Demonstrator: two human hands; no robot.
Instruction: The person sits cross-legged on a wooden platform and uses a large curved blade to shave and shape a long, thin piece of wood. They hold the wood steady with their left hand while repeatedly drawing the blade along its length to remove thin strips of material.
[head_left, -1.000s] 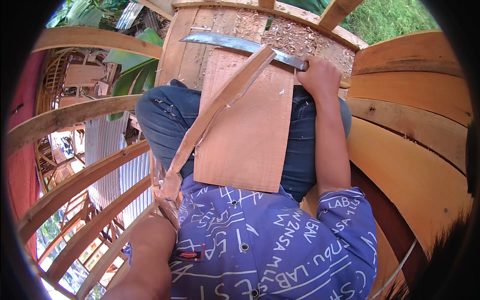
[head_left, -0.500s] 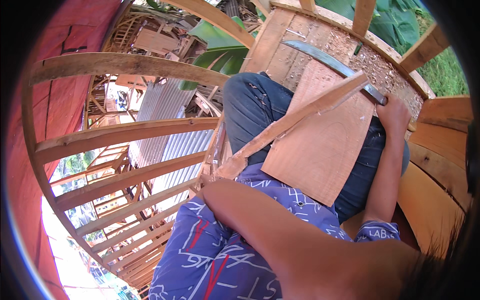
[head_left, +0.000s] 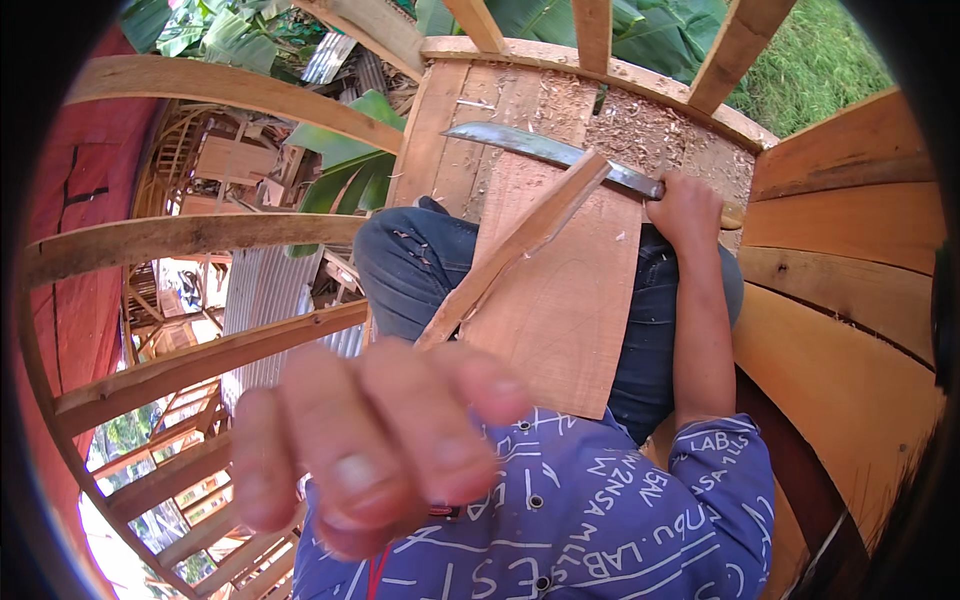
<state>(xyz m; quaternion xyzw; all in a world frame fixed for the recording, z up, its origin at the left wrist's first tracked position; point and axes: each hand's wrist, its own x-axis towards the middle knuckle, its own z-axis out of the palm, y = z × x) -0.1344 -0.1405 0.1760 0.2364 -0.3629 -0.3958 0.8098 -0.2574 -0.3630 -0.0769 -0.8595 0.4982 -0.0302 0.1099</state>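
Note:
My left hand (head_left: 370, 430) is raised close in front of the view, large and slightly blurred. Its fingers are apart and bent a little downward, with nothing seen in them. My right hand (head_left: 688, 212) is closed around the handle of a machete (head_left: 545, 146). The long curved blade points left, above the far end of a flat wooden board (head_left: 560, 300). That board rests across my lap. A narrow, rough-cut wooden strip (head_left: 520, 240) lies slantwise over it, its far end by the blade and its near end partly behind my left hand.
Wood shavings (head_left: 640, 130) litter the plank floor (head_left: 425, 140) ahead. Wooden railing slats (head_left: 200, 235) run along the left, and upright posts (head_left: 592, 35) stand at the far edge. A plank wall (head_left: 840, 250) closes the right side. Corrugated metal sheets (head_left: 265, 290) show below the railing.
My left arm has swung back from across the front, and its hand now shows near the view. The view has shifted, moving the scene leftward. My right hand keeps hold of the machete.

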